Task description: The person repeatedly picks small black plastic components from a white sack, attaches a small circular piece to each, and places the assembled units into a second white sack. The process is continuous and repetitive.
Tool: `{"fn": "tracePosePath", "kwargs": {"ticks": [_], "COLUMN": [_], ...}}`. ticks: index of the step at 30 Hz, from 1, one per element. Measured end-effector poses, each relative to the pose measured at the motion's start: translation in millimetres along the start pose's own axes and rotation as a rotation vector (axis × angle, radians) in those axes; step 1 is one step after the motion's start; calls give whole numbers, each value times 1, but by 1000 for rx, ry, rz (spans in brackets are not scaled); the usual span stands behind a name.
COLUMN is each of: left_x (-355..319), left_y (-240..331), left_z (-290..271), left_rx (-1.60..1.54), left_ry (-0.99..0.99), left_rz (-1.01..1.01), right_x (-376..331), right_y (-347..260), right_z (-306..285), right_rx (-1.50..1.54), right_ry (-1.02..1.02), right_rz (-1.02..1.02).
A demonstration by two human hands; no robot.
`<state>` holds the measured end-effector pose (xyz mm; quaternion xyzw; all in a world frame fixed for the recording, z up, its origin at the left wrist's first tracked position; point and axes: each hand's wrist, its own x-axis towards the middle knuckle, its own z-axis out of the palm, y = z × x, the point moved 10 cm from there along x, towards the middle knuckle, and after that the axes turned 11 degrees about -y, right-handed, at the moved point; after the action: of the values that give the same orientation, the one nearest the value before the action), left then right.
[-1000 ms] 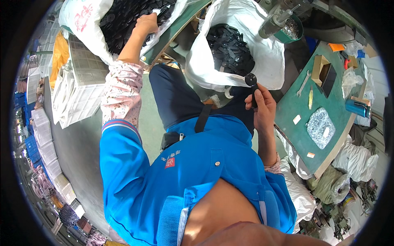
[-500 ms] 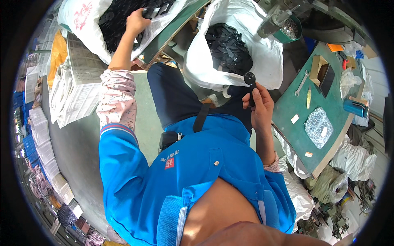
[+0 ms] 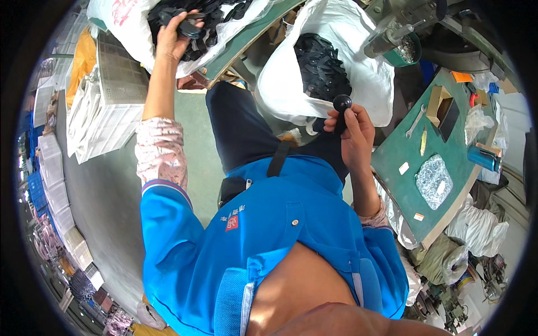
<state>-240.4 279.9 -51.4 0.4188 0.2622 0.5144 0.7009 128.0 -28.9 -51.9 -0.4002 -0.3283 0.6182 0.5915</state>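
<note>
My left hand (image 3: 172, 40) reaches into a white sack (image 3: 128, 31) at the far left. Its fingers are closed on black plastic pieces (image 3: 189, 29), above a heap of similar parts. Low over my lap, my right hand (image 3: 358, 137) pinches a black plastic part with a round head (image 3: 341, 103) and a narrow stem, held with the head up. Just beyond it stands an open white sack (image 3: 376, 84) with many black flat parts (image 3: 322, 67) inside.
A metal machine (image 3: 392, 33) with a green cup of shavings (image 3: 409, 50) stands far right. On the green table (image 3: 400, 210) lie a wrench (image 3: 415, 121), a yellow cutter (image 3: 423, 141), an open carton (image 3: 437, 101) and a clear bag (image 3: 434, 182). White crates (image 3: 120, 89) stand left.
My left hand has moved slightly left over the heap and now lifts black pieces in its grip. My right hand keeps the round-headed part, whose head has tilted a little.
</note>
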Motion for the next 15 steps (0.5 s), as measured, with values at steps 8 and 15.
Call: {"fn": "tracePosePath", "kwargs": {"ticks": [8, 15], "left_x": [-42, -67], "left_y": [-96, -144], "left_z": [210, 299], "left_rx": [-285, -198], "left_ry": [-379, -291], "left_rz": [-208, -336], "right_x": [54, 69], "right_y": [-70, -109], "right_z": [36, 36], "right_rx": [-426, -718], "right_ry": [-196, -177], "right_rz": [-140, -134]}}
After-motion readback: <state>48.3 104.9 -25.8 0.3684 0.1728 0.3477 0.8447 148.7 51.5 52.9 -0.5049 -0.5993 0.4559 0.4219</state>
